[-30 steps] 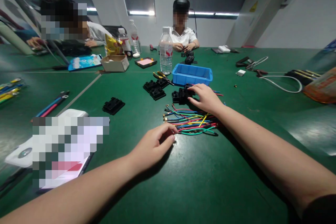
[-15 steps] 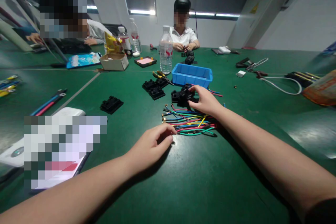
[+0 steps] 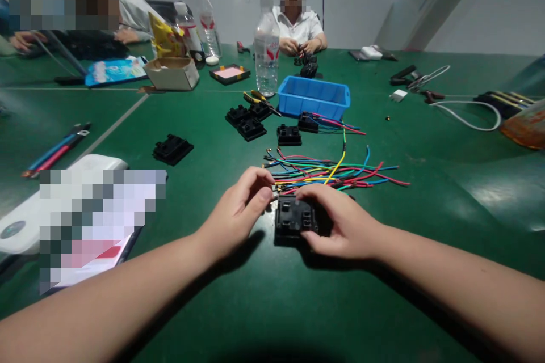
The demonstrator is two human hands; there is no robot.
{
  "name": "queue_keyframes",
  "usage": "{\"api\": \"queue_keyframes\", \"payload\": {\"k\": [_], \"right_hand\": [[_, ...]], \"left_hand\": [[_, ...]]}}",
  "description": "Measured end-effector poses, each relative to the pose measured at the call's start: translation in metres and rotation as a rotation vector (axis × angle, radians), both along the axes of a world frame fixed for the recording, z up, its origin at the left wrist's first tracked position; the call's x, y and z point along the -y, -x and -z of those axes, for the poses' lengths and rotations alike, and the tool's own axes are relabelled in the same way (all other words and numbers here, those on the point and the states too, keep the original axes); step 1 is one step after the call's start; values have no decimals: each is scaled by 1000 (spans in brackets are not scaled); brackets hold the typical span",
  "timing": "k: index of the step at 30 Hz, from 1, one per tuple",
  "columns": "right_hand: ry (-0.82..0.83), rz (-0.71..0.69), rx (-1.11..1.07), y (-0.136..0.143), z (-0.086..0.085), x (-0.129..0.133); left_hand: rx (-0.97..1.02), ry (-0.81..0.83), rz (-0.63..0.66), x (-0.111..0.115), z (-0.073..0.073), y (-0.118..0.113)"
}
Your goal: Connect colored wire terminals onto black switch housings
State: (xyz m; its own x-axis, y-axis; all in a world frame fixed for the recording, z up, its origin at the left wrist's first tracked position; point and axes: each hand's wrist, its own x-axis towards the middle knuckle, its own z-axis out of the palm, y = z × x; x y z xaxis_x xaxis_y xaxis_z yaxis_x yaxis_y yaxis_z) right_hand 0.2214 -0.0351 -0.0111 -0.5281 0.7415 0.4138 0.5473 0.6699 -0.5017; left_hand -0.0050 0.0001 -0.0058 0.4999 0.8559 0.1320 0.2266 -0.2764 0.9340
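My right hand (image 3: 340, 218) is closed around a black plastic socket housing (image 3: 292, 218), gripping its right side with thumb and fingers. The housing is low over the table, with its slotted face towards me. Just left of it is my left hand (image 3: 240, 204), fingers loosely curled, with a gap between thumb and forefinger and no held thing visible. Its fingertips are close to the metal-ended tips of a bundle of coloured wires (image 3: 336, 170) lying behind both hands. Part of the bundle is hidden by my right hand.
Several black housings (image 3: 251, 127) lie beyond, beside yellow-handled pliers (image 3: 255, 96). One housing (image 3: 315, 122) has wires attached, in front of a blue bin (image 3: 315, 105). A water bottle (image 3: 267, 62) stands behind. At left are a phone (image 3: 110, 227) and white device (image 3: 97, 170). Two people sit opposite.
My right hand has brought a black housing from behind the wires towards me, beside my left hand. My left hand has shifted slightly left. The view has tilted down.
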Motion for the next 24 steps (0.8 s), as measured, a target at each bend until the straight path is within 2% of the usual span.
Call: {"api": "queue_keyframes", "payload": {"k": [1, 4, 8, 13, 24], "right_hand": [[50, -69, 45, 0, 0, 0], [118, -143, 114, -1, 0, -6], [66, -179, 127, -3, 1, -9], [6, -166, 204, -4, 1, -6], [-67, -150, 276, -5, -1, -8]], "left_hand": [[-26, -16, 25, 1, -2, 0], [-210, -211, 117, 3, -6, -1], [-275, -336, 192, 3, -5, -2], [-279, -368, 207, 2, -2, -2], [-287, -417, 259, 5, -6, 0]]}}
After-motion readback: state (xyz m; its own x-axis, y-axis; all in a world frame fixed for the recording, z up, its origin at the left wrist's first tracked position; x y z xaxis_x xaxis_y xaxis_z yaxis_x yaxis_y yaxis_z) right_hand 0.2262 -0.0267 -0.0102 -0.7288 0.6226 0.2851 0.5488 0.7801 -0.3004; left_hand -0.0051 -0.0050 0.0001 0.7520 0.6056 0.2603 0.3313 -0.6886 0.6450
